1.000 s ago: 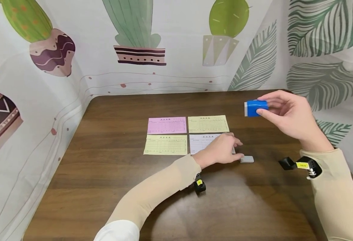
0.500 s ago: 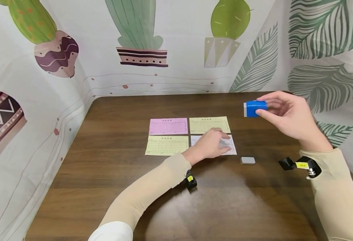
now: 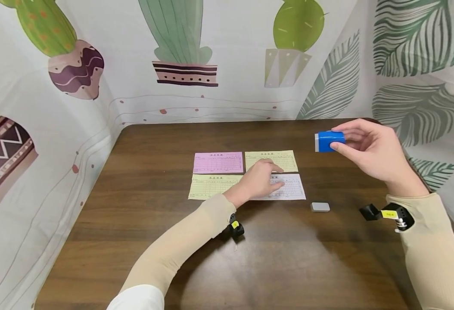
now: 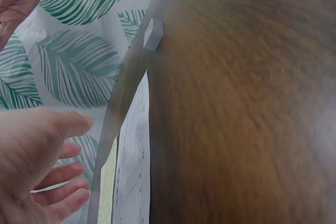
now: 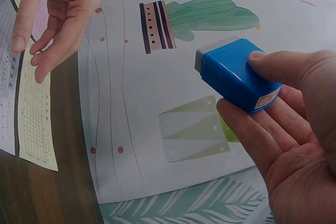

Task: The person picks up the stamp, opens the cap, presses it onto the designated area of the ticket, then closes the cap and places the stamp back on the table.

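Your right hand (image 3: 374,153) pinched the blue block (image 3: 331,141) at right of the head view, apparently to leave its pale end (image 3: 316,143) free. Your left hand (image 3: 256,178), fingers loose and holding nothing, hung over four mid-frame slips (image 3: 218,162), probably gridded so each face showed.

There are four slips (image 3: 218,162), one stamp (image 3: 330,141), one block (image 3: 320,207).

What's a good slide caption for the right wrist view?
Right hand holds a blue block; left hand near printed paper forms.
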The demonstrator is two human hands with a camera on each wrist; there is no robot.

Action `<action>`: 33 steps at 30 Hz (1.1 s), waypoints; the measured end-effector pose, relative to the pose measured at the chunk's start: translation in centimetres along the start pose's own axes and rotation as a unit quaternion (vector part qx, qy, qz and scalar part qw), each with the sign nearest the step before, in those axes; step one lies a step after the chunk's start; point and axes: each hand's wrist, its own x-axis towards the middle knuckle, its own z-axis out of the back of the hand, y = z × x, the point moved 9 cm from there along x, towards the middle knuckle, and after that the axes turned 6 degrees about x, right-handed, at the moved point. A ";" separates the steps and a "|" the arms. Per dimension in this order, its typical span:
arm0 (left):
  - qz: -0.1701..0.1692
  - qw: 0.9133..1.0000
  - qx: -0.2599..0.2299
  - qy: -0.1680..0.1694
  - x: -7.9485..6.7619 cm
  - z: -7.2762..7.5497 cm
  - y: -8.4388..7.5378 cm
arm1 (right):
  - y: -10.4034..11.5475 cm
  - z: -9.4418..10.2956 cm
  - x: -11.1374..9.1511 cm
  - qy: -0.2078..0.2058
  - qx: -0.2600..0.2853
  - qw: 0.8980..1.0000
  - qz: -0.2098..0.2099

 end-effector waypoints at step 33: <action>0.033 0.999 -0.029 -0.014 -1.5 1.6 3.8 | 0.3 -0.6 -0.1 0.006 -0.007 1.000 0.008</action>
